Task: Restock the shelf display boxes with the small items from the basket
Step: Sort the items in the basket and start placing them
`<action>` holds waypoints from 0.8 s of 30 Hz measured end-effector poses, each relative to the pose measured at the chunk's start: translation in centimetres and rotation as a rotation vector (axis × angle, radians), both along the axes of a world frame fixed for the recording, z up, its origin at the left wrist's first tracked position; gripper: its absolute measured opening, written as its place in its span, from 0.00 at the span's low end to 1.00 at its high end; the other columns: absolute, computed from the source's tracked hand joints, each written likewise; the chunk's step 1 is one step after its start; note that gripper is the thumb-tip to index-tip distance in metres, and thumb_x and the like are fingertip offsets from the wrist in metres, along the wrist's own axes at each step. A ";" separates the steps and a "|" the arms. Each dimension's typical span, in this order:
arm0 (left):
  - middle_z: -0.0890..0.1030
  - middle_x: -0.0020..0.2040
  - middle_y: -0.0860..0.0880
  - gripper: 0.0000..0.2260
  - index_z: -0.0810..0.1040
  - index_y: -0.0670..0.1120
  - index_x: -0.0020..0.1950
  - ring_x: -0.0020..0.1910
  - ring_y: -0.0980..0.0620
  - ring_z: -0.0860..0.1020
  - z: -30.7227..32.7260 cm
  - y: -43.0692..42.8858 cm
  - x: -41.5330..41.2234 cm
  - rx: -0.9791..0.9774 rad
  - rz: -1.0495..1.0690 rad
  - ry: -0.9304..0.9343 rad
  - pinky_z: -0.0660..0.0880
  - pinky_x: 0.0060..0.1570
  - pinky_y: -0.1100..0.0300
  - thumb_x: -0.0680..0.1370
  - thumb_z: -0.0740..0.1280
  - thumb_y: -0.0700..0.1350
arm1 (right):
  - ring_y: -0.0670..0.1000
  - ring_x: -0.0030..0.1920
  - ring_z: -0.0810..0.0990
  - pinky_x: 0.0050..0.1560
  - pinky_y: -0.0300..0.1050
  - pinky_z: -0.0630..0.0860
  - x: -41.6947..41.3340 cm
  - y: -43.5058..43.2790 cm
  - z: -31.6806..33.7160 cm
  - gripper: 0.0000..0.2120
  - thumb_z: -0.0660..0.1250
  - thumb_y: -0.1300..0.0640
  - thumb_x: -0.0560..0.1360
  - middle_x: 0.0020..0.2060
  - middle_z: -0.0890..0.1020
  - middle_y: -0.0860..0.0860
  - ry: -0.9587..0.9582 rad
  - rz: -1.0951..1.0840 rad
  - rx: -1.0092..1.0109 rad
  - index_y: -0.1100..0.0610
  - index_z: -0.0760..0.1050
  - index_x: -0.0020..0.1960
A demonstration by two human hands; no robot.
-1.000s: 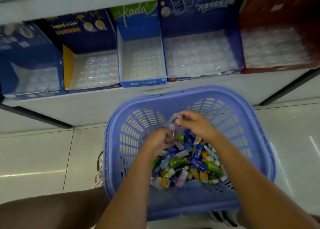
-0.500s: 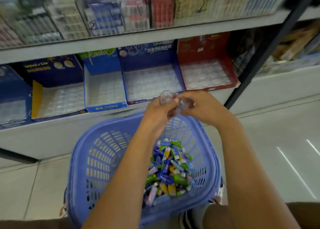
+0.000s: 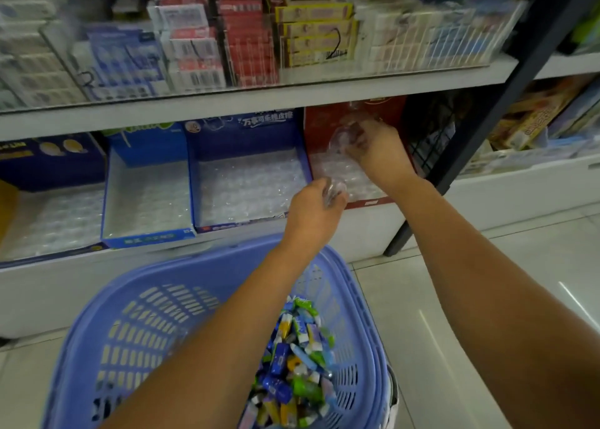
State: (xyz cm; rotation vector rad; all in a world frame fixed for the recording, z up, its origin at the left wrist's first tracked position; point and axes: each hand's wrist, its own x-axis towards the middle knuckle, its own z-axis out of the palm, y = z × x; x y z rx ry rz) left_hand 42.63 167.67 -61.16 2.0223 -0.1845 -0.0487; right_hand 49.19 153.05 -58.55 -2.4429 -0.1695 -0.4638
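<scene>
Right-hand piece: a small clear plastic piece (image 3: pixel 343 140), blurred, is pinched in the fingertips of the right hand (image 3: pixel 373 149), inside the red cardboard display box (image 3: pixel 324 120) and above its clear bubble tray (image 3: pixel 331 170).
Left-hand piece: a second clear plastic piece (image 3: pixel 334 190) is gripped in the curled fingers of the left hand (image 3: pixel 313 209), at the red box's front left corner.
Basket: a lavender slotted plastic basket (image 3: pixel 130 324) sits below the red box, to its left, with a heap of small colourful wrapped items (image 3: pixel 292 363) on the side nearest the red box.
Neighbours: a dark blue display box (image 3: pixel 246 139) stands just left of the red box, also with a clear tray.
Above: stacked packets (image 3: pixel 246 38) fill the upper shelf.
</scene>
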 end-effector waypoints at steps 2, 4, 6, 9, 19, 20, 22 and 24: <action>0.72 0.36 0.48 0.11 0.73 0.39 0.43 0.33 0.54 0.69 -0.5 -0.2 0.4 0.027 0.002 -0.020 0.65 0.31 0.73 0.78 0.66 0.46 | 0.55 0.47 0.80 0.50 0.45 0.78 1.6 0.4 -0.1 0.17 0.68 0.60 0.73 0.48 0.81 0.54 0.021 0.031 -0.088 0.55 0.75 0.61; 0.69 0.33 0.51 0.10 0.70 0.41 0.41 0.31 0.57 0.66 -1.1 -0.3 0.7 0.049 0.019 -0.015 0.65 0.29 0.73 0.79 0.65 0.45 | 0.57 0.52 0.80 0.54 0.48 0.77 3.0 0.7 -0.6 0.19 0.67 0.59 0.73 0.54 0.81 0.56 0.076 0.064 -0.193 0.53 0.73 0.64; 0.69 0.33 0.51 0.10 0.69 0.43 0.40 0.31 0.57 0.67 -1.4 -0.4 0.9 0.051 0.040 -0.010 0.65 0.29 0.73 0.79 0.64 0.45 | 0.58 0.56 0.78 0.58 0.49 0.75 3.9 0.9 -1.3 0.20 0.67 0.58 0.75 0.59 0.79 0.57 0.129 0.078 -0.254 0.52 0.71 0.67; 0.71 0.34 0.52 0.07 0.71 0.45 0.42 0.32 0.58 0.69 -1.6 -0.5 0.9 0.042 0.038 -0.006 0.65 0.30 0.75 0.79 0.64 0.45 | 0.60 0.62 0.73 0.63 0.50 0.71 4.7 1.0 -2.1 0.21 0.65 0.59 0.76 0.64 0.74 0.58 0.120 0.077 -0.330 0.52 0.71 0.68; 0.80 0.43 0.44 0.08 0.77 0.42 0.49 0.43 0.46 0.79 -1.0 0.1 1.5 -0.068 0.012 0.166 0.77 0.44 0.61 0.78 0.65 0.46 | 0.61 0.64 0.71 0.63 0.43 0.68 4.2 1.0 -3.3 0.28 0.60 0.67 0.77 0.66 0.69 0.60 0.177 0.094 -0.310 0.47 0.62 0.74; 0.81 0.45 0.42 0.09 0.78 0.41 0.51 0.46 0.44 0.79 -0.7 0.2 1.5 -0.116 0.004 0.191 0.78 0.49 0.54 0.78 0.65 0.46 | 0.62 0.64 0.71 0.63 0.47 0.70 3.8 0.9 -3.0 0.32 0.59 0.67 0.77 0.68 0.67 0.61 0.224 0.089 -0.352 0.45 0.57 0.75; 0.80 0.42 0.41 0.10 0.78 0.42 0.45 0.43 0.44 0.79 0.0 0.7 1.7 -0.179 0.003 0.196 0.77 0.52 0.51 0.79 0.64 0.48 | 0.65 0.62 0.72 0.60 0.52 0.72 2.7 0.7 -1.5 0.37 0.63 0.65 0.75 0.68 0.66 0.64 0.264 0.056 -0.400 0.43 0.51 0.76; 0.79 0.39 0.45 0.11 0.74 0.46 0.38 0.40 0.48 0.78 0.8 1.2 2.0 -0.309 0.047 0.266 0.76 0.50 0.52 0.80 0.63 0.48 | 0.65 0.58 0.74 0.59 0.52 0.74 1.3 0.4 0.3 0.36 0.65 0.63 0.74 0.64 0.69 0.65 0.190 0.016 -0.376 0.46 0.55 0.76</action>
